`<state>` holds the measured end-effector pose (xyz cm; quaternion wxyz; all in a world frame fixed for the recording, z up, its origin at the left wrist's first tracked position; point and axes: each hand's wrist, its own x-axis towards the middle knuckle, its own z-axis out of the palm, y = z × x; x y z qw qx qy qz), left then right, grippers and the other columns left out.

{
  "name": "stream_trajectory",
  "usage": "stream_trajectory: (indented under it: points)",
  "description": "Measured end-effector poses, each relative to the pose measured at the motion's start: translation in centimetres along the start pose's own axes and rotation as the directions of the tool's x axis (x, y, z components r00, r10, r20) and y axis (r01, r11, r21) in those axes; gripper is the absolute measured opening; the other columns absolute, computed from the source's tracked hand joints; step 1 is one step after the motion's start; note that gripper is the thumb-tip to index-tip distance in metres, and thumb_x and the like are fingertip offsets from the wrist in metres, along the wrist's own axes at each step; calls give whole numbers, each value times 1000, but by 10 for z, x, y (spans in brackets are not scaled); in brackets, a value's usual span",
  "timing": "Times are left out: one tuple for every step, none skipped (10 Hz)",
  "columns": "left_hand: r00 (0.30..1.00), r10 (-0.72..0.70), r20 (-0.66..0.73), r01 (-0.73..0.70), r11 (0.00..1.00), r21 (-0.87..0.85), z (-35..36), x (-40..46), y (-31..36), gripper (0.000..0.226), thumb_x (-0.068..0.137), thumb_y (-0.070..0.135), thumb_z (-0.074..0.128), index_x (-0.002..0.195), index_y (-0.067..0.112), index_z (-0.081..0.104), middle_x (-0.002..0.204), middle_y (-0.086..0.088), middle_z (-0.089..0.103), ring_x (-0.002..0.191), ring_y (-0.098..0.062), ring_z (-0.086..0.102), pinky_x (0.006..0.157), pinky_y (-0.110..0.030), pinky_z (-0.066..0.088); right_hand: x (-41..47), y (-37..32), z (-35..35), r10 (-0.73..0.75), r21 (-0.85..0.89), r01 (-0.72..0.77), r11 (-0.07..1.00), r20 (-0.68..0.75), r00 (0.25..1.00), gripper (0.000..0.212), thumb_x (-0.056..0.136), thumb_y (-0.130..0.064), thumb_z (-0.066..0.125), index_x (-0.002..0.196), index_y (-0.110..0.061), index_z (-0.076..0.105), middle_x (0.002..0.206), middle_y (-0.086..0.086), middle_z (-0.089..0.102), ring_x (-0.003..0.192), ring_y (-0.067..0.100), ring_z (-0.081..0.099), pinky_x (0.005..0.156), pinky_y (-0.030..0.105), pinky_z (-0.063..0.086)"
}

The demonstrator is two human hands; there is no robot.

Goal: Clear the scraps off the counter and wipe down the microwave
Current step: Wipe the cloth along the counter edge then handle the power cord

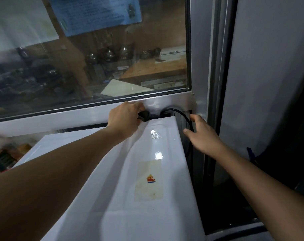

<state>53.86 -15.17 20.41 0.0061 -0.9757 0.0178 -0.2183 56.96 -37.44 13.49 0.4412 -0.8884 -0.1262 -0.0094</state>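
The microwave (147, 180) lies directly under and between the two forearms, its white top running lengthwise away from the person toward the window frame (61, 117), so its long axis points from the body out to the hands. At the far edge of that top, the left hand (125, 119) curls round a black plug (142, 117), gripping it just where the casing meets the frame. From the plug a black cord (180, 115) arcs to the right and drops down the narrow gap beside the appliance's right flank. There the right hand (203, 134) sits with relaxed, spread fingers, its thumb touching or just beside the cord; whether it actually pinches the cord cannot be told. The hands are apart, one on each side of the far right corner. The left is the nearer to the plug, so any pulling or freeing of the lead seems to fall to it, with the right guiding the slack. Colourful packets (7, 153) lie blurred well off to the left of the left forearm.
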Motion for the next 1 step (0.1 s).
stream_trajectory:
  points:
    - [1000,8,-2,-8,1000,8,-7,-4,1,27,86,17,62,112,27,60,112,-2,64,103,-27,57,72,-39,51,-6,-4,-6,-36,-36,35,999,-14,999,62,93,-26,53,147,-21,23,153,1,28,139,21,30,109,31,24]
